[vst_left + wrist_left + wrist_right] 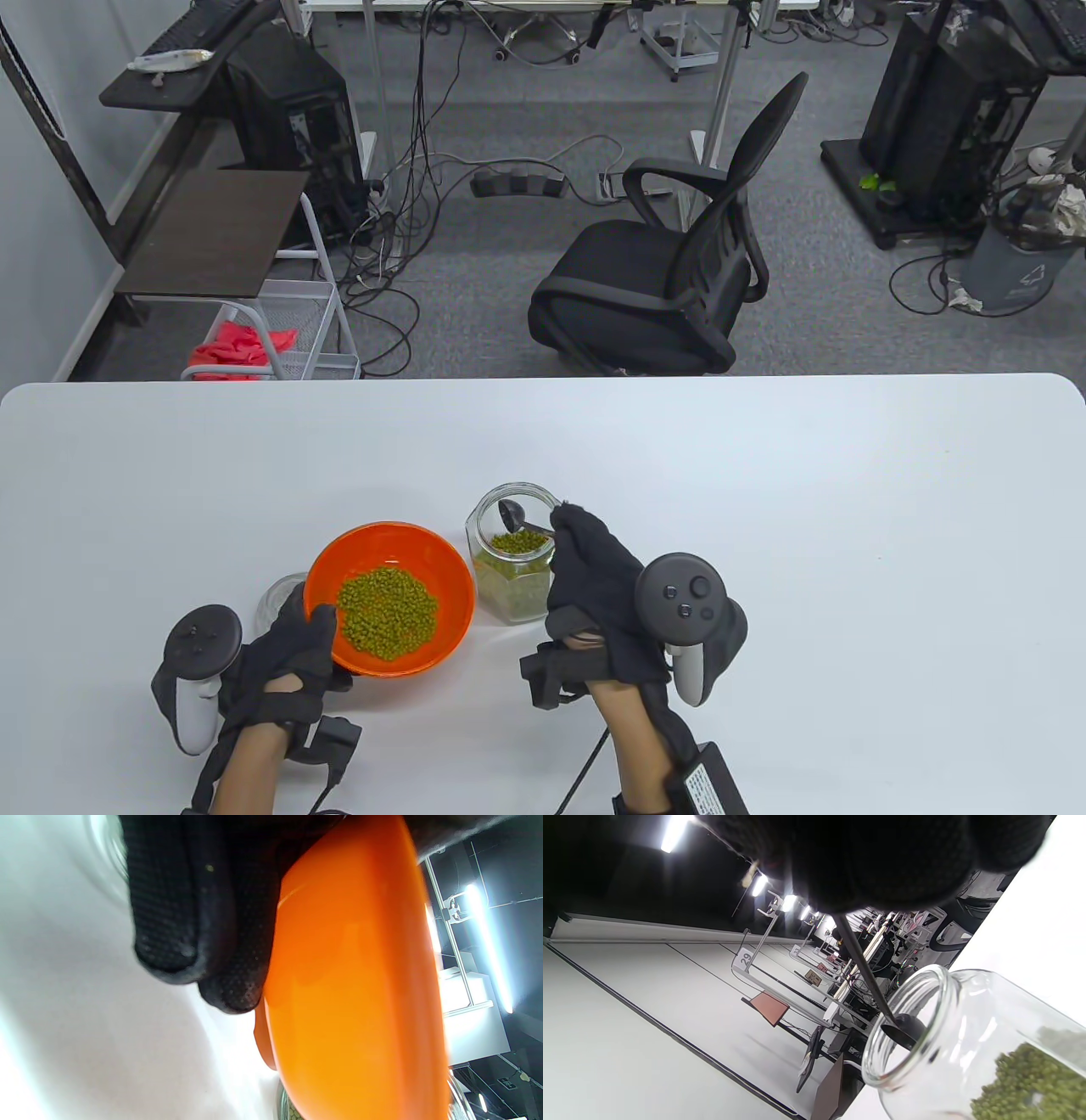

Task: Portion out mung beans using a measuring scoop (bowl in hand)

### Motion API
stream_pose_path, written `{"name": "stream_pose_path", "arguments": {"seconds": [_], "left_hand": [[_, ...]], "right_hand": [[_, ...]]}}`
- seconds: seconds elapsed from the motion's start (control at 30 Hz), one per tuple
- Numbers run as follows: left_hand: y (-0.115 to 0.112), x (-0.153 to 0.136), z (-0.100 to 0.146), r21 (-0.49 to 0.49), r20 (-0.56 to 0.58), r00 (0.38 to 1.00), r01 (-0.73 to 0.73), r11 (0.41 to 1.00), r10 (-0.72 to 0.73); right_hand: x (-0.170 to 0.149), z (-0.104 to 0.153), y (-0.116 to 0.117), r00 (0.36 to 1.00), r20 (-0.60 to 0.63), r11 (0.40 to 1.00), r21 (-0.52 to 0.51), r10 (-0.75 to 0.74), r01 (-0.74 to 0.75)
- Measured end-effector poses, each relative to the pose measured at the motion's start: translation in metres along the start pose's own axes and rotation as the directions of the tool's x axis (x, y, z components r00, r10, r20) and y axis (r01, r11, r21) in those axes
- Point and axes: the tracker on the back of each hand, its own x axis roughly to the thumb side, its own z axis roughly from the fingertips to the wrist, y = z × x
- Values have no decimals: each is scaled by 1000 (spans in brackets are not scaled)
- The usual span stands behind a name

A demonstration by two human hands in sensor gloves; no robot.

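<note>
Beyond the far edge of the white table (pixel 764 475), a black office chair (pixel 670 255) stands on grey carpet, a wire cart with a red cloth (pixel 242 344) left, computer towers (pixel 950 102) and a bin (pixel 1022 263) right.

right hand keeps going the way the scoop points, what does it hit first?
Likely the beans in the jar. The right hand holds the scoop, whose bowl is already at the jar mouth. The far glass wall is close behind, and depth is unclear.
</note>
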Motion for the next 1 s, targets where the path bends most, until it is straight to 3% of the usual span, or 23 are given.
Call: {"name": "stream_pose_path", "arguments": {"seconds": [0.27, 0.77, 1.0], "left_hand": [[0, 1, 0, 0, 3, 1000, 0, 1000, 0], [-1, 2, 0, -9, 14, 1000, -4, 1000, 4], [-1, 2, 0, -9, 17, 1000, -5, 1000, 5]], "right_hand": [[-11, -7, 9, 998, -39, 999, 17, 52, -52], [-11, -20, 46, 939, -4, 935, 94, 343, -342], [-9, -29, 55, 949, -23, 937, 165, 315, -307]]}}
